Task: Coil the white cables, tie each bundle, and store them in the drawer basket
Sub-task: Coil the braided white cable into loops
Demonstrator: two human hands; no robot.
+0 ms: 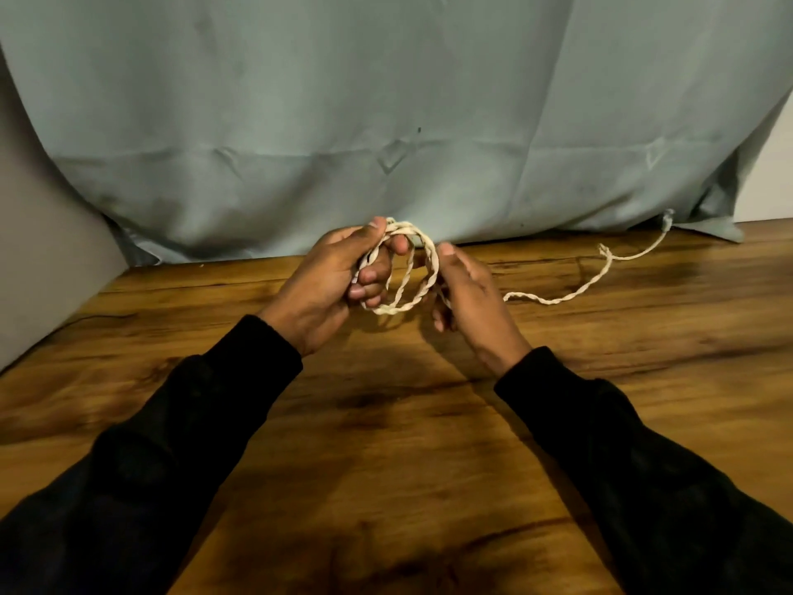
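One white twisted cable (pixel 412 268), two hands, one grey-green cloth (pixel 386 100).

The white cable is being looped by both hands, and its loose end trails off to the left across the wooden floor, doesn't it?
Not quite. The head view shows the white cable looped between the left hand and right hand, but its loose end trails off to the right across the wooden floor, not the left.

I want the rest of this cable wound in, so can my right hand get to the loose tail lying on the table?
Probably yes. The loose tail lies on bare wooden table just beside the right hand, nothing between them. That hand grips the coil, so it must let go or slide along.
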